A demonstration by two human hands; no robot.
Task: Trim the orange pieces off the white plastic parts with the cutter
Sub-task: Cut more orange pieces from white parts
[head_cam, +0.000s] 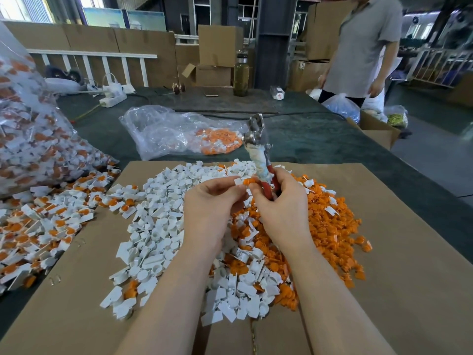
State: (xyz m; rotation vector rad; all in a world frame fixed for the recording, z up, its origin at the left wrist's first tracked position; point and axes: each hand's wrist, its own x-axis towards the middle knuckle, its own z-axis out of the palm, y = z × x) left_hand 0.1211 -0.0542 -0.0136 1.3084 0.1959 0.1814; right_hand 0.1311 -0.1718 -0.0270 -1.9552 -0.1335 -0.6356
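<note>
I had the cutter (258,155) in my right hand (280,208), fingers curled round its red handles, its metal head pointing up and away from me over the far edge of the cardboard sheet (384,278). My left hand (210,211) pinched a white plastic part (239,181) with an orange piece (249,180) still on it, thumb and fingertips closed narrowly on it, just beside the cutter's handles. Both hands hung above the middle of the sheet. Under them lay the heap of white parts (158,226), spread toward the left side, and the heap of orange pieces (330,221) toward the right edge. Untrimmed parts (43,221) spilled over the sheet's left edge from a large clear bag (30,124). A smaller clear bag (179,131) lay beyond the far edge on the dark green counter (320,139).
</note>
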